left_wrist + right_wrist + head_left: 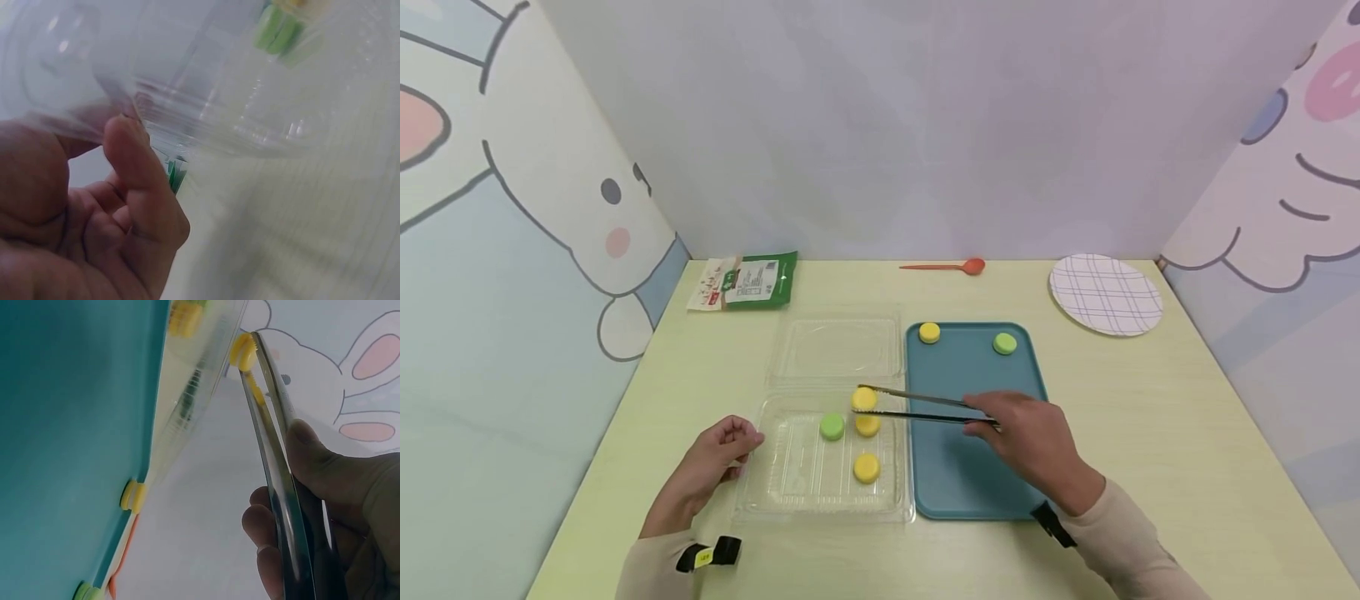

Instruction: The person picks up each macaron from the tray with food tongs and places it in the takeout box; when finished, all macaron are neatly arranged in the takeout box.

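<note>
My right hand (pixel 1030 437) grips metal tongs (pixel 936 417), whose tips hold a yellow macaron (pixel 243 352) above the clear plastic box (pixel 790 500). In the head view this macaron partly overlaps another yellow macaron (pixel 868 427) in the box. A green macaron (pixel 832 427) and one more yellow macaron (pixel 867 468) lie in the same base. With thumb and finger, my left hand (pixel 713 458) pinches the box's left rim, seen closer in the left wrist view. On the blue tray (pixel 955 475), a yellow macaron (pixel 929 333) and a green macaron (pixel 1004 343) sit near the far edge.
The box's clear lid (pixel 835 346) lies folded open behind its base. Along the back are a green and white packet (pixel 748 282), an orange spoon (pixel 972 267) and a checked plate (pixel 1105 294). Printed walls stand left and right of the table.
</note>
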The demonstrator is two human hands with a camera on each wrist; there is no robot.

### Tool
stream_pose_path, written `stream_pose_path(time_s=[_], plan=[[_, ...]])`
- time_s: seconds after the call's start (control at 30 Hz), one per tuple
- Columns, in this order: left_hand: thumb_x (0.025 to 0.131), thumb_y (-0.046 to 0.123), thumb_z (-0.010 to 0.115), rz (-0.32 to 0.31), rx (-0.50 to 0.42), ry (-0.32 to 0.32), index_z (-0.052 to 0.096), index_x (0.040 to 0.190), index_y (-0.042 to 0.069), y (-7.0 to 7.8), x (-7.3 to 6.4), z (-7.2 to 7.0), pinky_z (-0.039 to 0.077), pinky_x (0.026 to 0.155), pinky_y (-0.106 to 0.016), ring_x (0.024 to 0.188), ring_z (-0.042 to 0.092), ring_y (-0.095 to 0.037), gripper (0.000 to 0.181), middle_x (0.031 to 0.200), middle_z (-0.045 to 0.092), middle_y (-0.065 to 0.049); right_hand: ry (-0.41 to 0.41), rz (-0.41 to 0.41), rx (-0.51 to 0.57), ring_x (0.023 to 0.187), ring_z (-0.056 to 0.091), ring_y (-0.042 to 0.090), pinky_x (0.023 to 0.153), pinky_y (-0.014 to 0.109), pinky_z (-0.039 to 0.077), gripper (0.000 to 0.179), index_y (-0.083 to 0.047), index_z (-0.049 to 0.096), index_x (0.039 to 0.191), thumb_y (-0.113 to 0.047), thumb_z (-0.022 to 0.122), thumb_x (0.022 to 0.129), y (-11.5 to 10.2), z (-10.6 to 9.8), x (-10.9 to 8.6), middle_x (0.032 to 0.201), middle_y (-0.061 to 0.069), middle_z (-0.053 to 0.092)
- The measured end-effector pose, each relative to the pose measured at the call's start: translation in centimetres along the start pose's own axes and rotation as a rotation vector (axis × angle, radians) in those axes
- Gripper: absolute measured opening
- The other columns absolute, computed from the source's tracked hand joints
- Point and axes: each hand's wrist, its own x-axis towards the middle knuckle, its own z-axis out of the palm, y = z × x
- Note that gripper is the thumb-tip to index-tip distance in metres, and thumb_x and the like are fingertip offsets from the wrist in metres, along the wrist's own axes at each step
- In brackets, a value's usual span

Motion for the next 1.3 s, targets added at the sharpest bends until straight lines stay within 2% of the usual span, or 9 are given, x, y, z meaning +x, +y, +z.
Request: stream_pose_path(time_s=[0.33,0.63,0.8,1.03,1.3], plan=[[0.099,0.019,0.067,-0.001,-0.016,-0.003,0.053,0.104,0.003,0.0,0.1,0.0,0.043,0.060,-0.028,0.070,0.047,-0.015,0.022,0.078,0.049,-0.002,-0.066,-0.074,0.024,0.079,0.071,0.014,0.062,0.033,0.055,0.044,-0.014,0.078,0.101,-0.024,0.095,0.062,-1.0,0.4,0.5,0.091,-0.001,0.075],[0.098,0.019,0.068,-0.003,-0.017,-0.008,0.053,0.103,0.003,-0.1,0.2,0.0,0.043,0.060,-0.028,0.069,0.047,-0.015,0.022,0.077,0.050,-0.002,-0.137,-0.118,0.019,0.079,0.071,0.012,0.056,0.029,0.052,0.039,-0.017,0.078,0.101,-0.028,0.093,0.066,-1.8,0.9,0.7,0.090,-0.005,0.075],[0.098,0.020,0.068,-0.003,-0.011,-0.005,0.053,0.104,0.003,-0.2,0.2,-0.1,0.043,0.060,-0.028,0.070,0.048,-0.016,0.023,0.078,0.050,-0.002,-0.168,-0.156,0.028,0.079,0.070,0.009,0.057,0.027,0.053,0.038,-0.019,0.078,0.101,-0.031,0.093,0.068,-2.3,1.3,0.7,0.091,-0.008,0.074],[0.098,0.020,0.067,-0.013,-0.009,-0.008,0.053,0.103,0.003,-0.1,0.2,-0.2,0.043,0.060,-0.029,0.068,0.048,-0.016,0.022,0.078,0.051,-0.002,-0.240,-0.158,0.037,0.080,0.070,0.009,0.057,0.027,0.053,0.036,-0.020,0.078,0.103,-0.032,0.090,0.071,-3.2,1.4,1.1,0.092,-0.008,0.074],[0.099,0.018,0.067,-0.008,-0.014,-0.018,0.053,0.102,0.003,-0.1,0.3,-0.1,0.043,0.059,-0.027,0.067,0.048,-0.015,0.021,0.078,0.051,-0.002,-0.282,-0.211,0.013,0.073,0.067,0.007,0.051,0.022,0.047,0.033,-0.020,0.078,0.099,-0.031,0.091,0.070,-4.2,1.8,1.9,0.086,-0.009,0.073]])
